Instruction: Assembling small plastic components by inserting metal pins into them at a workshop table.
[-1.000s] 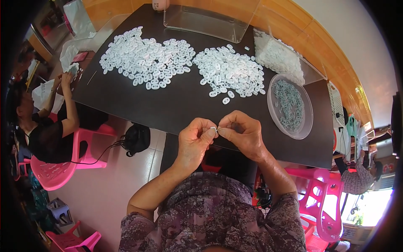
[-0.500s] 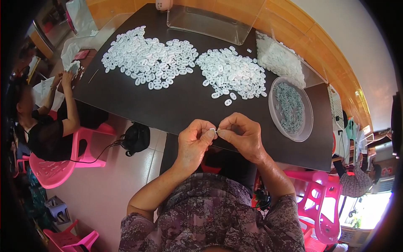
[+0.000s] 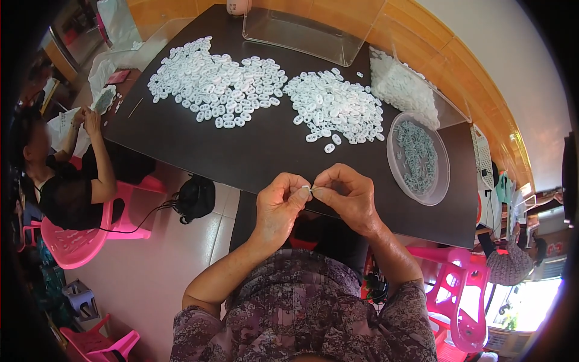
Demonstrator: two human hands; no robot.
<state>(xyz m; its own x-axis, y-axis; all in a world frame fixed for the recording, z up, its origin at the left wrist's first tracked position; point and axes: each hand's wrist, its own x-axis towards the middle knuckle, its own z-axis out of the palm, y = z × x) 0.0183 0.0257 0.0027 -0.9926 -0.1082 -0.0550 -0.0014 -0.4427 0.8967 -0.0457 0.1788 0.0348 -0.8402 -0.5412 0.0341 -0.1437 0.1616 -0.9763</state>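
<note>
Just over the near edge of the dark table (image 3: 199,145), my two hands meet at the fingertips. My left hand (image 3: 278,208) is closed, pinching a small white plastic piece (image 3: 306,190) between thumb and forefinger. Against that piece my right hand (image 3: 350,198) is also closed in a pinch; whatever it holds is too small to name. Beyond them lie a wide pile of white oval two-holed pieces (image 3: 217,90) and a second, smaller pile (image 3: 338,108). Right of my hands stands a round clear plastic tub (image 3: 445,175) with many small grey-green pieces (image 3: 416,154) inside.
At the back are a clear plastic box (image 3: 301,33) and a container of more white pieces (image 3: 404,90). On the left a person (image 3: 66,175) sits on a pink chair (image 3: 75,244), hands at small things. Another pink chair (image 3: 458,289) stands at my right.
My hands keep almost the same pinch at the same spot. On the left, the other person's hands have shifted slightly, and a grey-green patch now shows beside them.
</note>
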